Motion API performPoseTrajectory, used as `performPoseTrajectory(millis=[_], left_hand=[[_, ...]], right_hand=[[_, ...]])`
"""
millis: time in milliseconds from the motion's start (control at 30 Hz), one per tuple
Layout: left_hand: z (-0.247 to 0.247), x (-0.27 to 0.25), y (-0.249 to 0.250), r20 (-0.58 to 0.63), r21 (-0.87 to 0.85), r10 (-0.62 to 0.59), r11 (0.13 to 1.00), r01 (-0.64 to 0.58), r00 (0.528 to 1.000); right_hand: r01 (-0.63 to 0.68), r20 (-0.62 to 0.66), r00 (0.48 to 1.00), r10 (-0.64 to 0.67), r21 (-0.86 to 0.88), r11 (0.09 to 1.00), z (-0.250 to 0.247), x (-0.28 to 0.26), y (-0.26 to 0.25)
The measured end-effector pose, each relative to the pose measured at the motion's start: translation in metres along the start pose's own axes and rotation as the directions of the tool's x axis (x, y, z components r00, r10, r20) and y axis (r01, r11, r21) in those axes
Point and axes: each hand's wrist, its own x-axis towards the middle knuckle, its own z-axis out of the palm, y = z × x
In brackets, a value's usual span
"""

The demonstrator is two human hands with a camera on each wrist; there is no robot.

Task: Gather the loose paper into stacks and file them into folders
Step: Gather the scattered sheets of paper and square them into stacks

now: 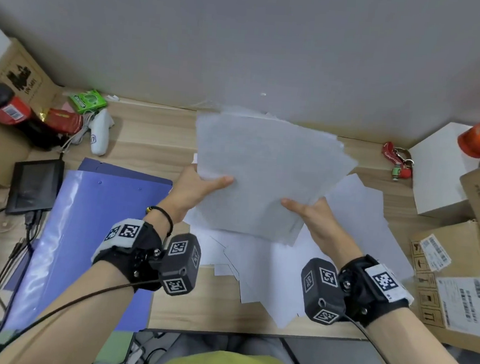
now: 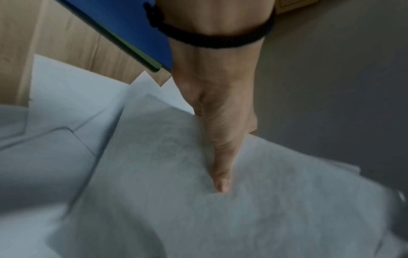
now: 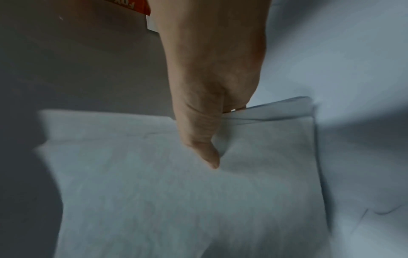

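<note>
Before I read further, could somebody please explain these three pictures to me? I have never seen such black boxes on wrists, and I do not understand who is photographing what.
No machine works here: a person uses two bare hands. The black boxes with square patterns are wrist cameras. The wide picture comes from a head camera that looks down; the other two look along each hand. The left hand and the right hand together hold a bundle of white paper sheets lifted above the light wooden desk, thumbs on top. More loose white sheets lie scattered below. At the left lie shiny blue plastic folders and a small black screen. Brown cardboard boxes stand at the right.
</note>
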Motion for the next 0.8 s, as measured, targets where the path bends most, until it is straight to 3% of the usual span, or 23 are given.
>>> performPoseTrajectory(millis=[100, 233, 300, 400, 633, 700, 800], left_hand=[[0.003, -0.003, 0.023, 0.032, -0.054, 0.091, 0.995, -0.089, 0.995], [-0.006, -0.004, 0.041, 0.050, -0.110, 0.252, 0.963, -0.245, 0.966], [-0.009, -0.005, 0.029, 0.080, -0.034, 0.196, 0.981, -0.193, 0.977], [-0.004, -0.005, 0.011, 0.066, 0.067, 0.076, 0.994, -0.081, 0.995], [0.001, 0.002, 0.036, 0.012, -0.079, 0.145, 0.986, -0.144, 0.989], [0.001, 0.007, 0.028, 0.016, -0.060, 0.107, 0.993, -0.106, 0.994], [-0.006, 0.024, -0.009, 0.140, 0.149, -0.084, 0.987, 0.063, 0.987]], right_hand=[[0.076, -0.003, 0.997, -0.075, 0.025, 0.997, 0.000, -0.004, -0.017], [0.103, 0.188, 0.976, -0.106, 0.022, 0.994, -0.003, -0.018, -0.032], [0.075, 0.209, 0.975, -0.070, -0.015, 0.997, -0.003, -0.019, -0.022], [0.067, 0.136, 0.989, -0.061, -0.036, 0.997, 0.005, -0.016, -0.009], [0.160, 0.086, 0.984, -0.159, -0.004, 0.987, 0.007, -0.010, -0.038], [0.089, 0.103, 0.991, -0.087, -0.014, 0.996, 0.005, -0.002, -0.027], [-0.145, 0.024, 0.989, 0.146, -0.036, 0.989, -0.001, 0.018, 0.011]])
